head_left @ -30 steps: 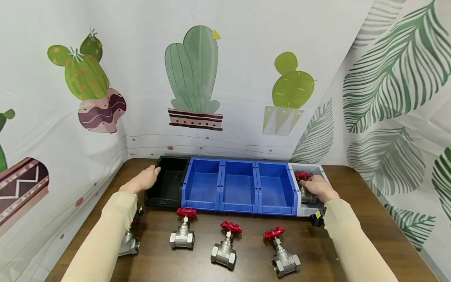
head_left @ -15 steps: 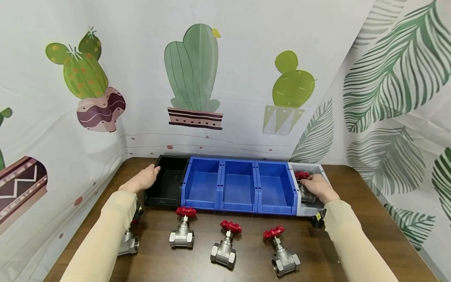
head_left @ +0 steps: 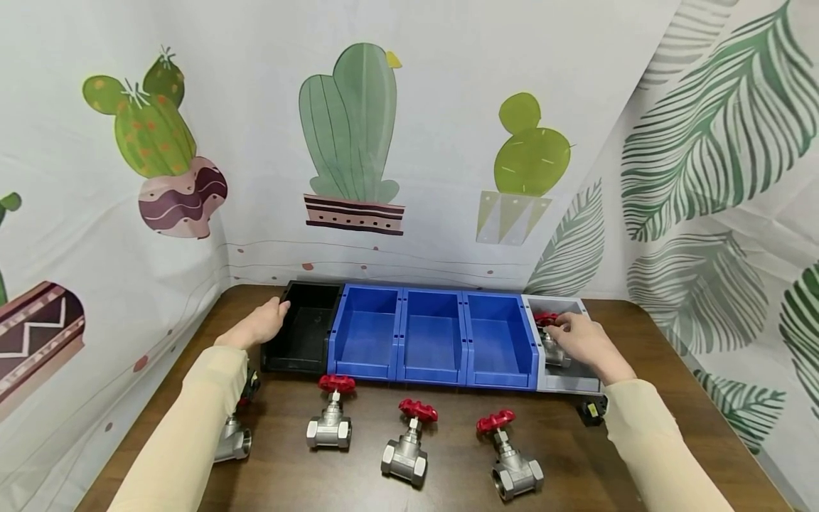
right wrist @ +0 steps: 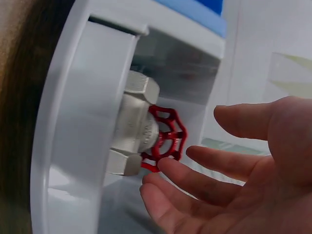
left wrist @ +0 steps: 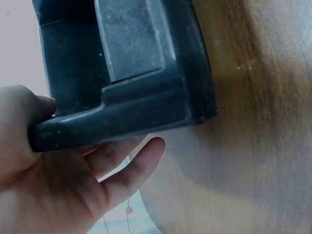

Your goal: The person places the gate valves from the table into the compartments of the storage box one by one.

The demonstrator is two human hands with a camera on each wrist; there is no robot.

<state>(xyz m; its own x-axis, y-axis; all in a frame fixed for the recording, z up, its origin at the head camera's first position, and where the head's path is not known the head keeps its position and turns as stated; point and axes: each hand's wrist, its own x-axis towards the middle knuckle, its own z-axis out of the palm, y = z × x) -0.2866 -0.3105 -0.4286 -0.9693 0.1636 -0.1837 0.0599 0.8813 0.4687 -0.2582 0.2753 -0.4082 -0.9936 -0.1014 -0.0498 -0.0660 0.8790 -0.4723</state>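
The left grip (head_left: 259,323) held a black bin (left wrist: 141,109); the right grip (head_left: 591,345), spread wide, perhaps touched a valve (right wrist: 130,124) in a grey bin (right wrist: 80,131).

Bins (head_left: 432,341) in a row on table (head_left: 358,483), valves (head_left: 406,456) before them, another valve (right wrist: 128,127) in rightmost bin (head_left: 568,383)

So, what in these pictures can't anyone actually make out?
Head view: most of the leftmost valve, hidden behind the left sleeve.
Right wrist view: whether the right hand touches the red handwheel; a fingertip overlaps it.
Same view: markings on the valve in the grey bin, too small and blurred.
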